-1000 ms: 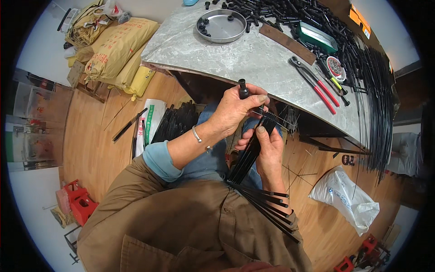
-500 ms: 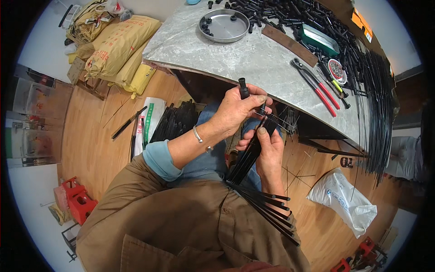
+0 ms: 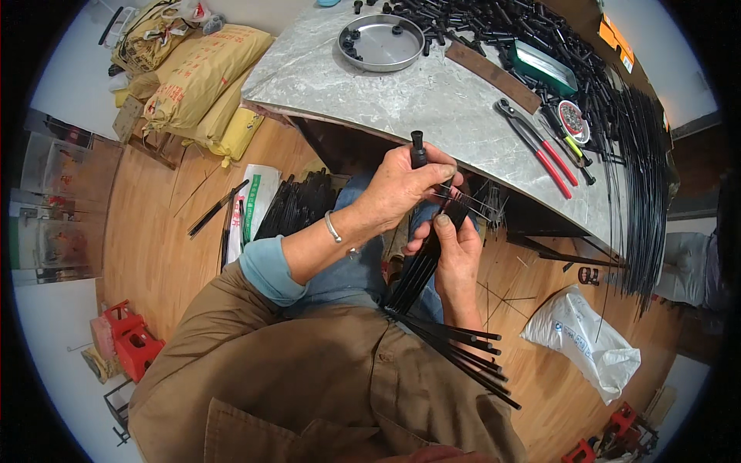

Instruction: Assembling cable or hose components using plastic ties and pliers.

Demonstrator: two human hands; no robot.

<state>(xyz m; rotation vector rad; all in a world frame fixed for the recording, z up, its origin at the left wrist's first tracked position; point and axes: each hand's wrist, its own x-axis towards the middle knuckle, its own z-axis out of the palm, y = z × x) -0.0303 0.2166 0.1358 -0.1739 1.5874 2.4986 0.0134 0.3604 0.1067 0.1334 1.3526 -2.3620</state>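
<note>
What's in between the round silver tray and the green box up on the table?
A flat brown bar lies between the round silver tray and the green box, with small black pieces beside it. The head view shows this.

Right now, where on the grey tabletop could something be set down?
Bare tabletop lies between the round tray, brown bar, red-handled pliers and front edge, and left of that tray. The back is crowded with black tubular pieces, the right with thin black rods.

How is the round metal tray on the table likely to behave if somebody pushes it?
The tray would probably slide rather than tip, being wide and shallow. Its metallic sheen suggests stiffness. The black pieces inside look loose and may shift.
</note>
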